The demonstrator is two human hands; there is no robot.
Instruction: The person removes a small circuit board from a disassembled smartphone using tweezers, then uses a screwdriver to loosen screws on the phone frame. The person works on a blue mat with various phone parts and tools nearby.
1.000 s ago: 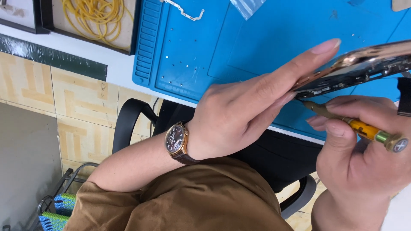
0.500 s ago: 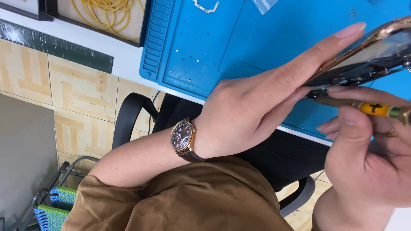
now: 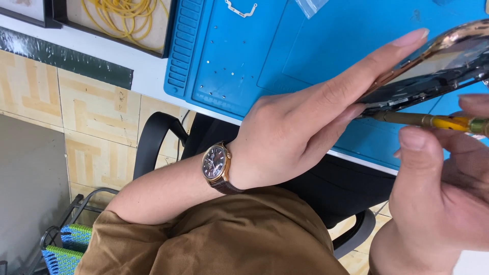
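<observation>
Head camera shows the left hand (image 3: 300, 127) closed on an opened phone (image 3: 433, 66), lifted above the blue mat (image 3: 285, 56), while the right hand (image 3: 448, 188) pinches a yellow screwdriver (image 3: 433, 121) touching the phone's underside.

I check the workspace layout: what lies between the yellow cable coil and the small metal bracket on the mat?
In the head view, only the blue mat's ridged left edge lies between the yellow cable coil and the metal bracket.

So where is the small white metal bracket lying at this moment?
In the head view the small white metal bracket lies at the top edge on the blue work mat, right of the tray of yellow wire and far from both hands.
</observation>
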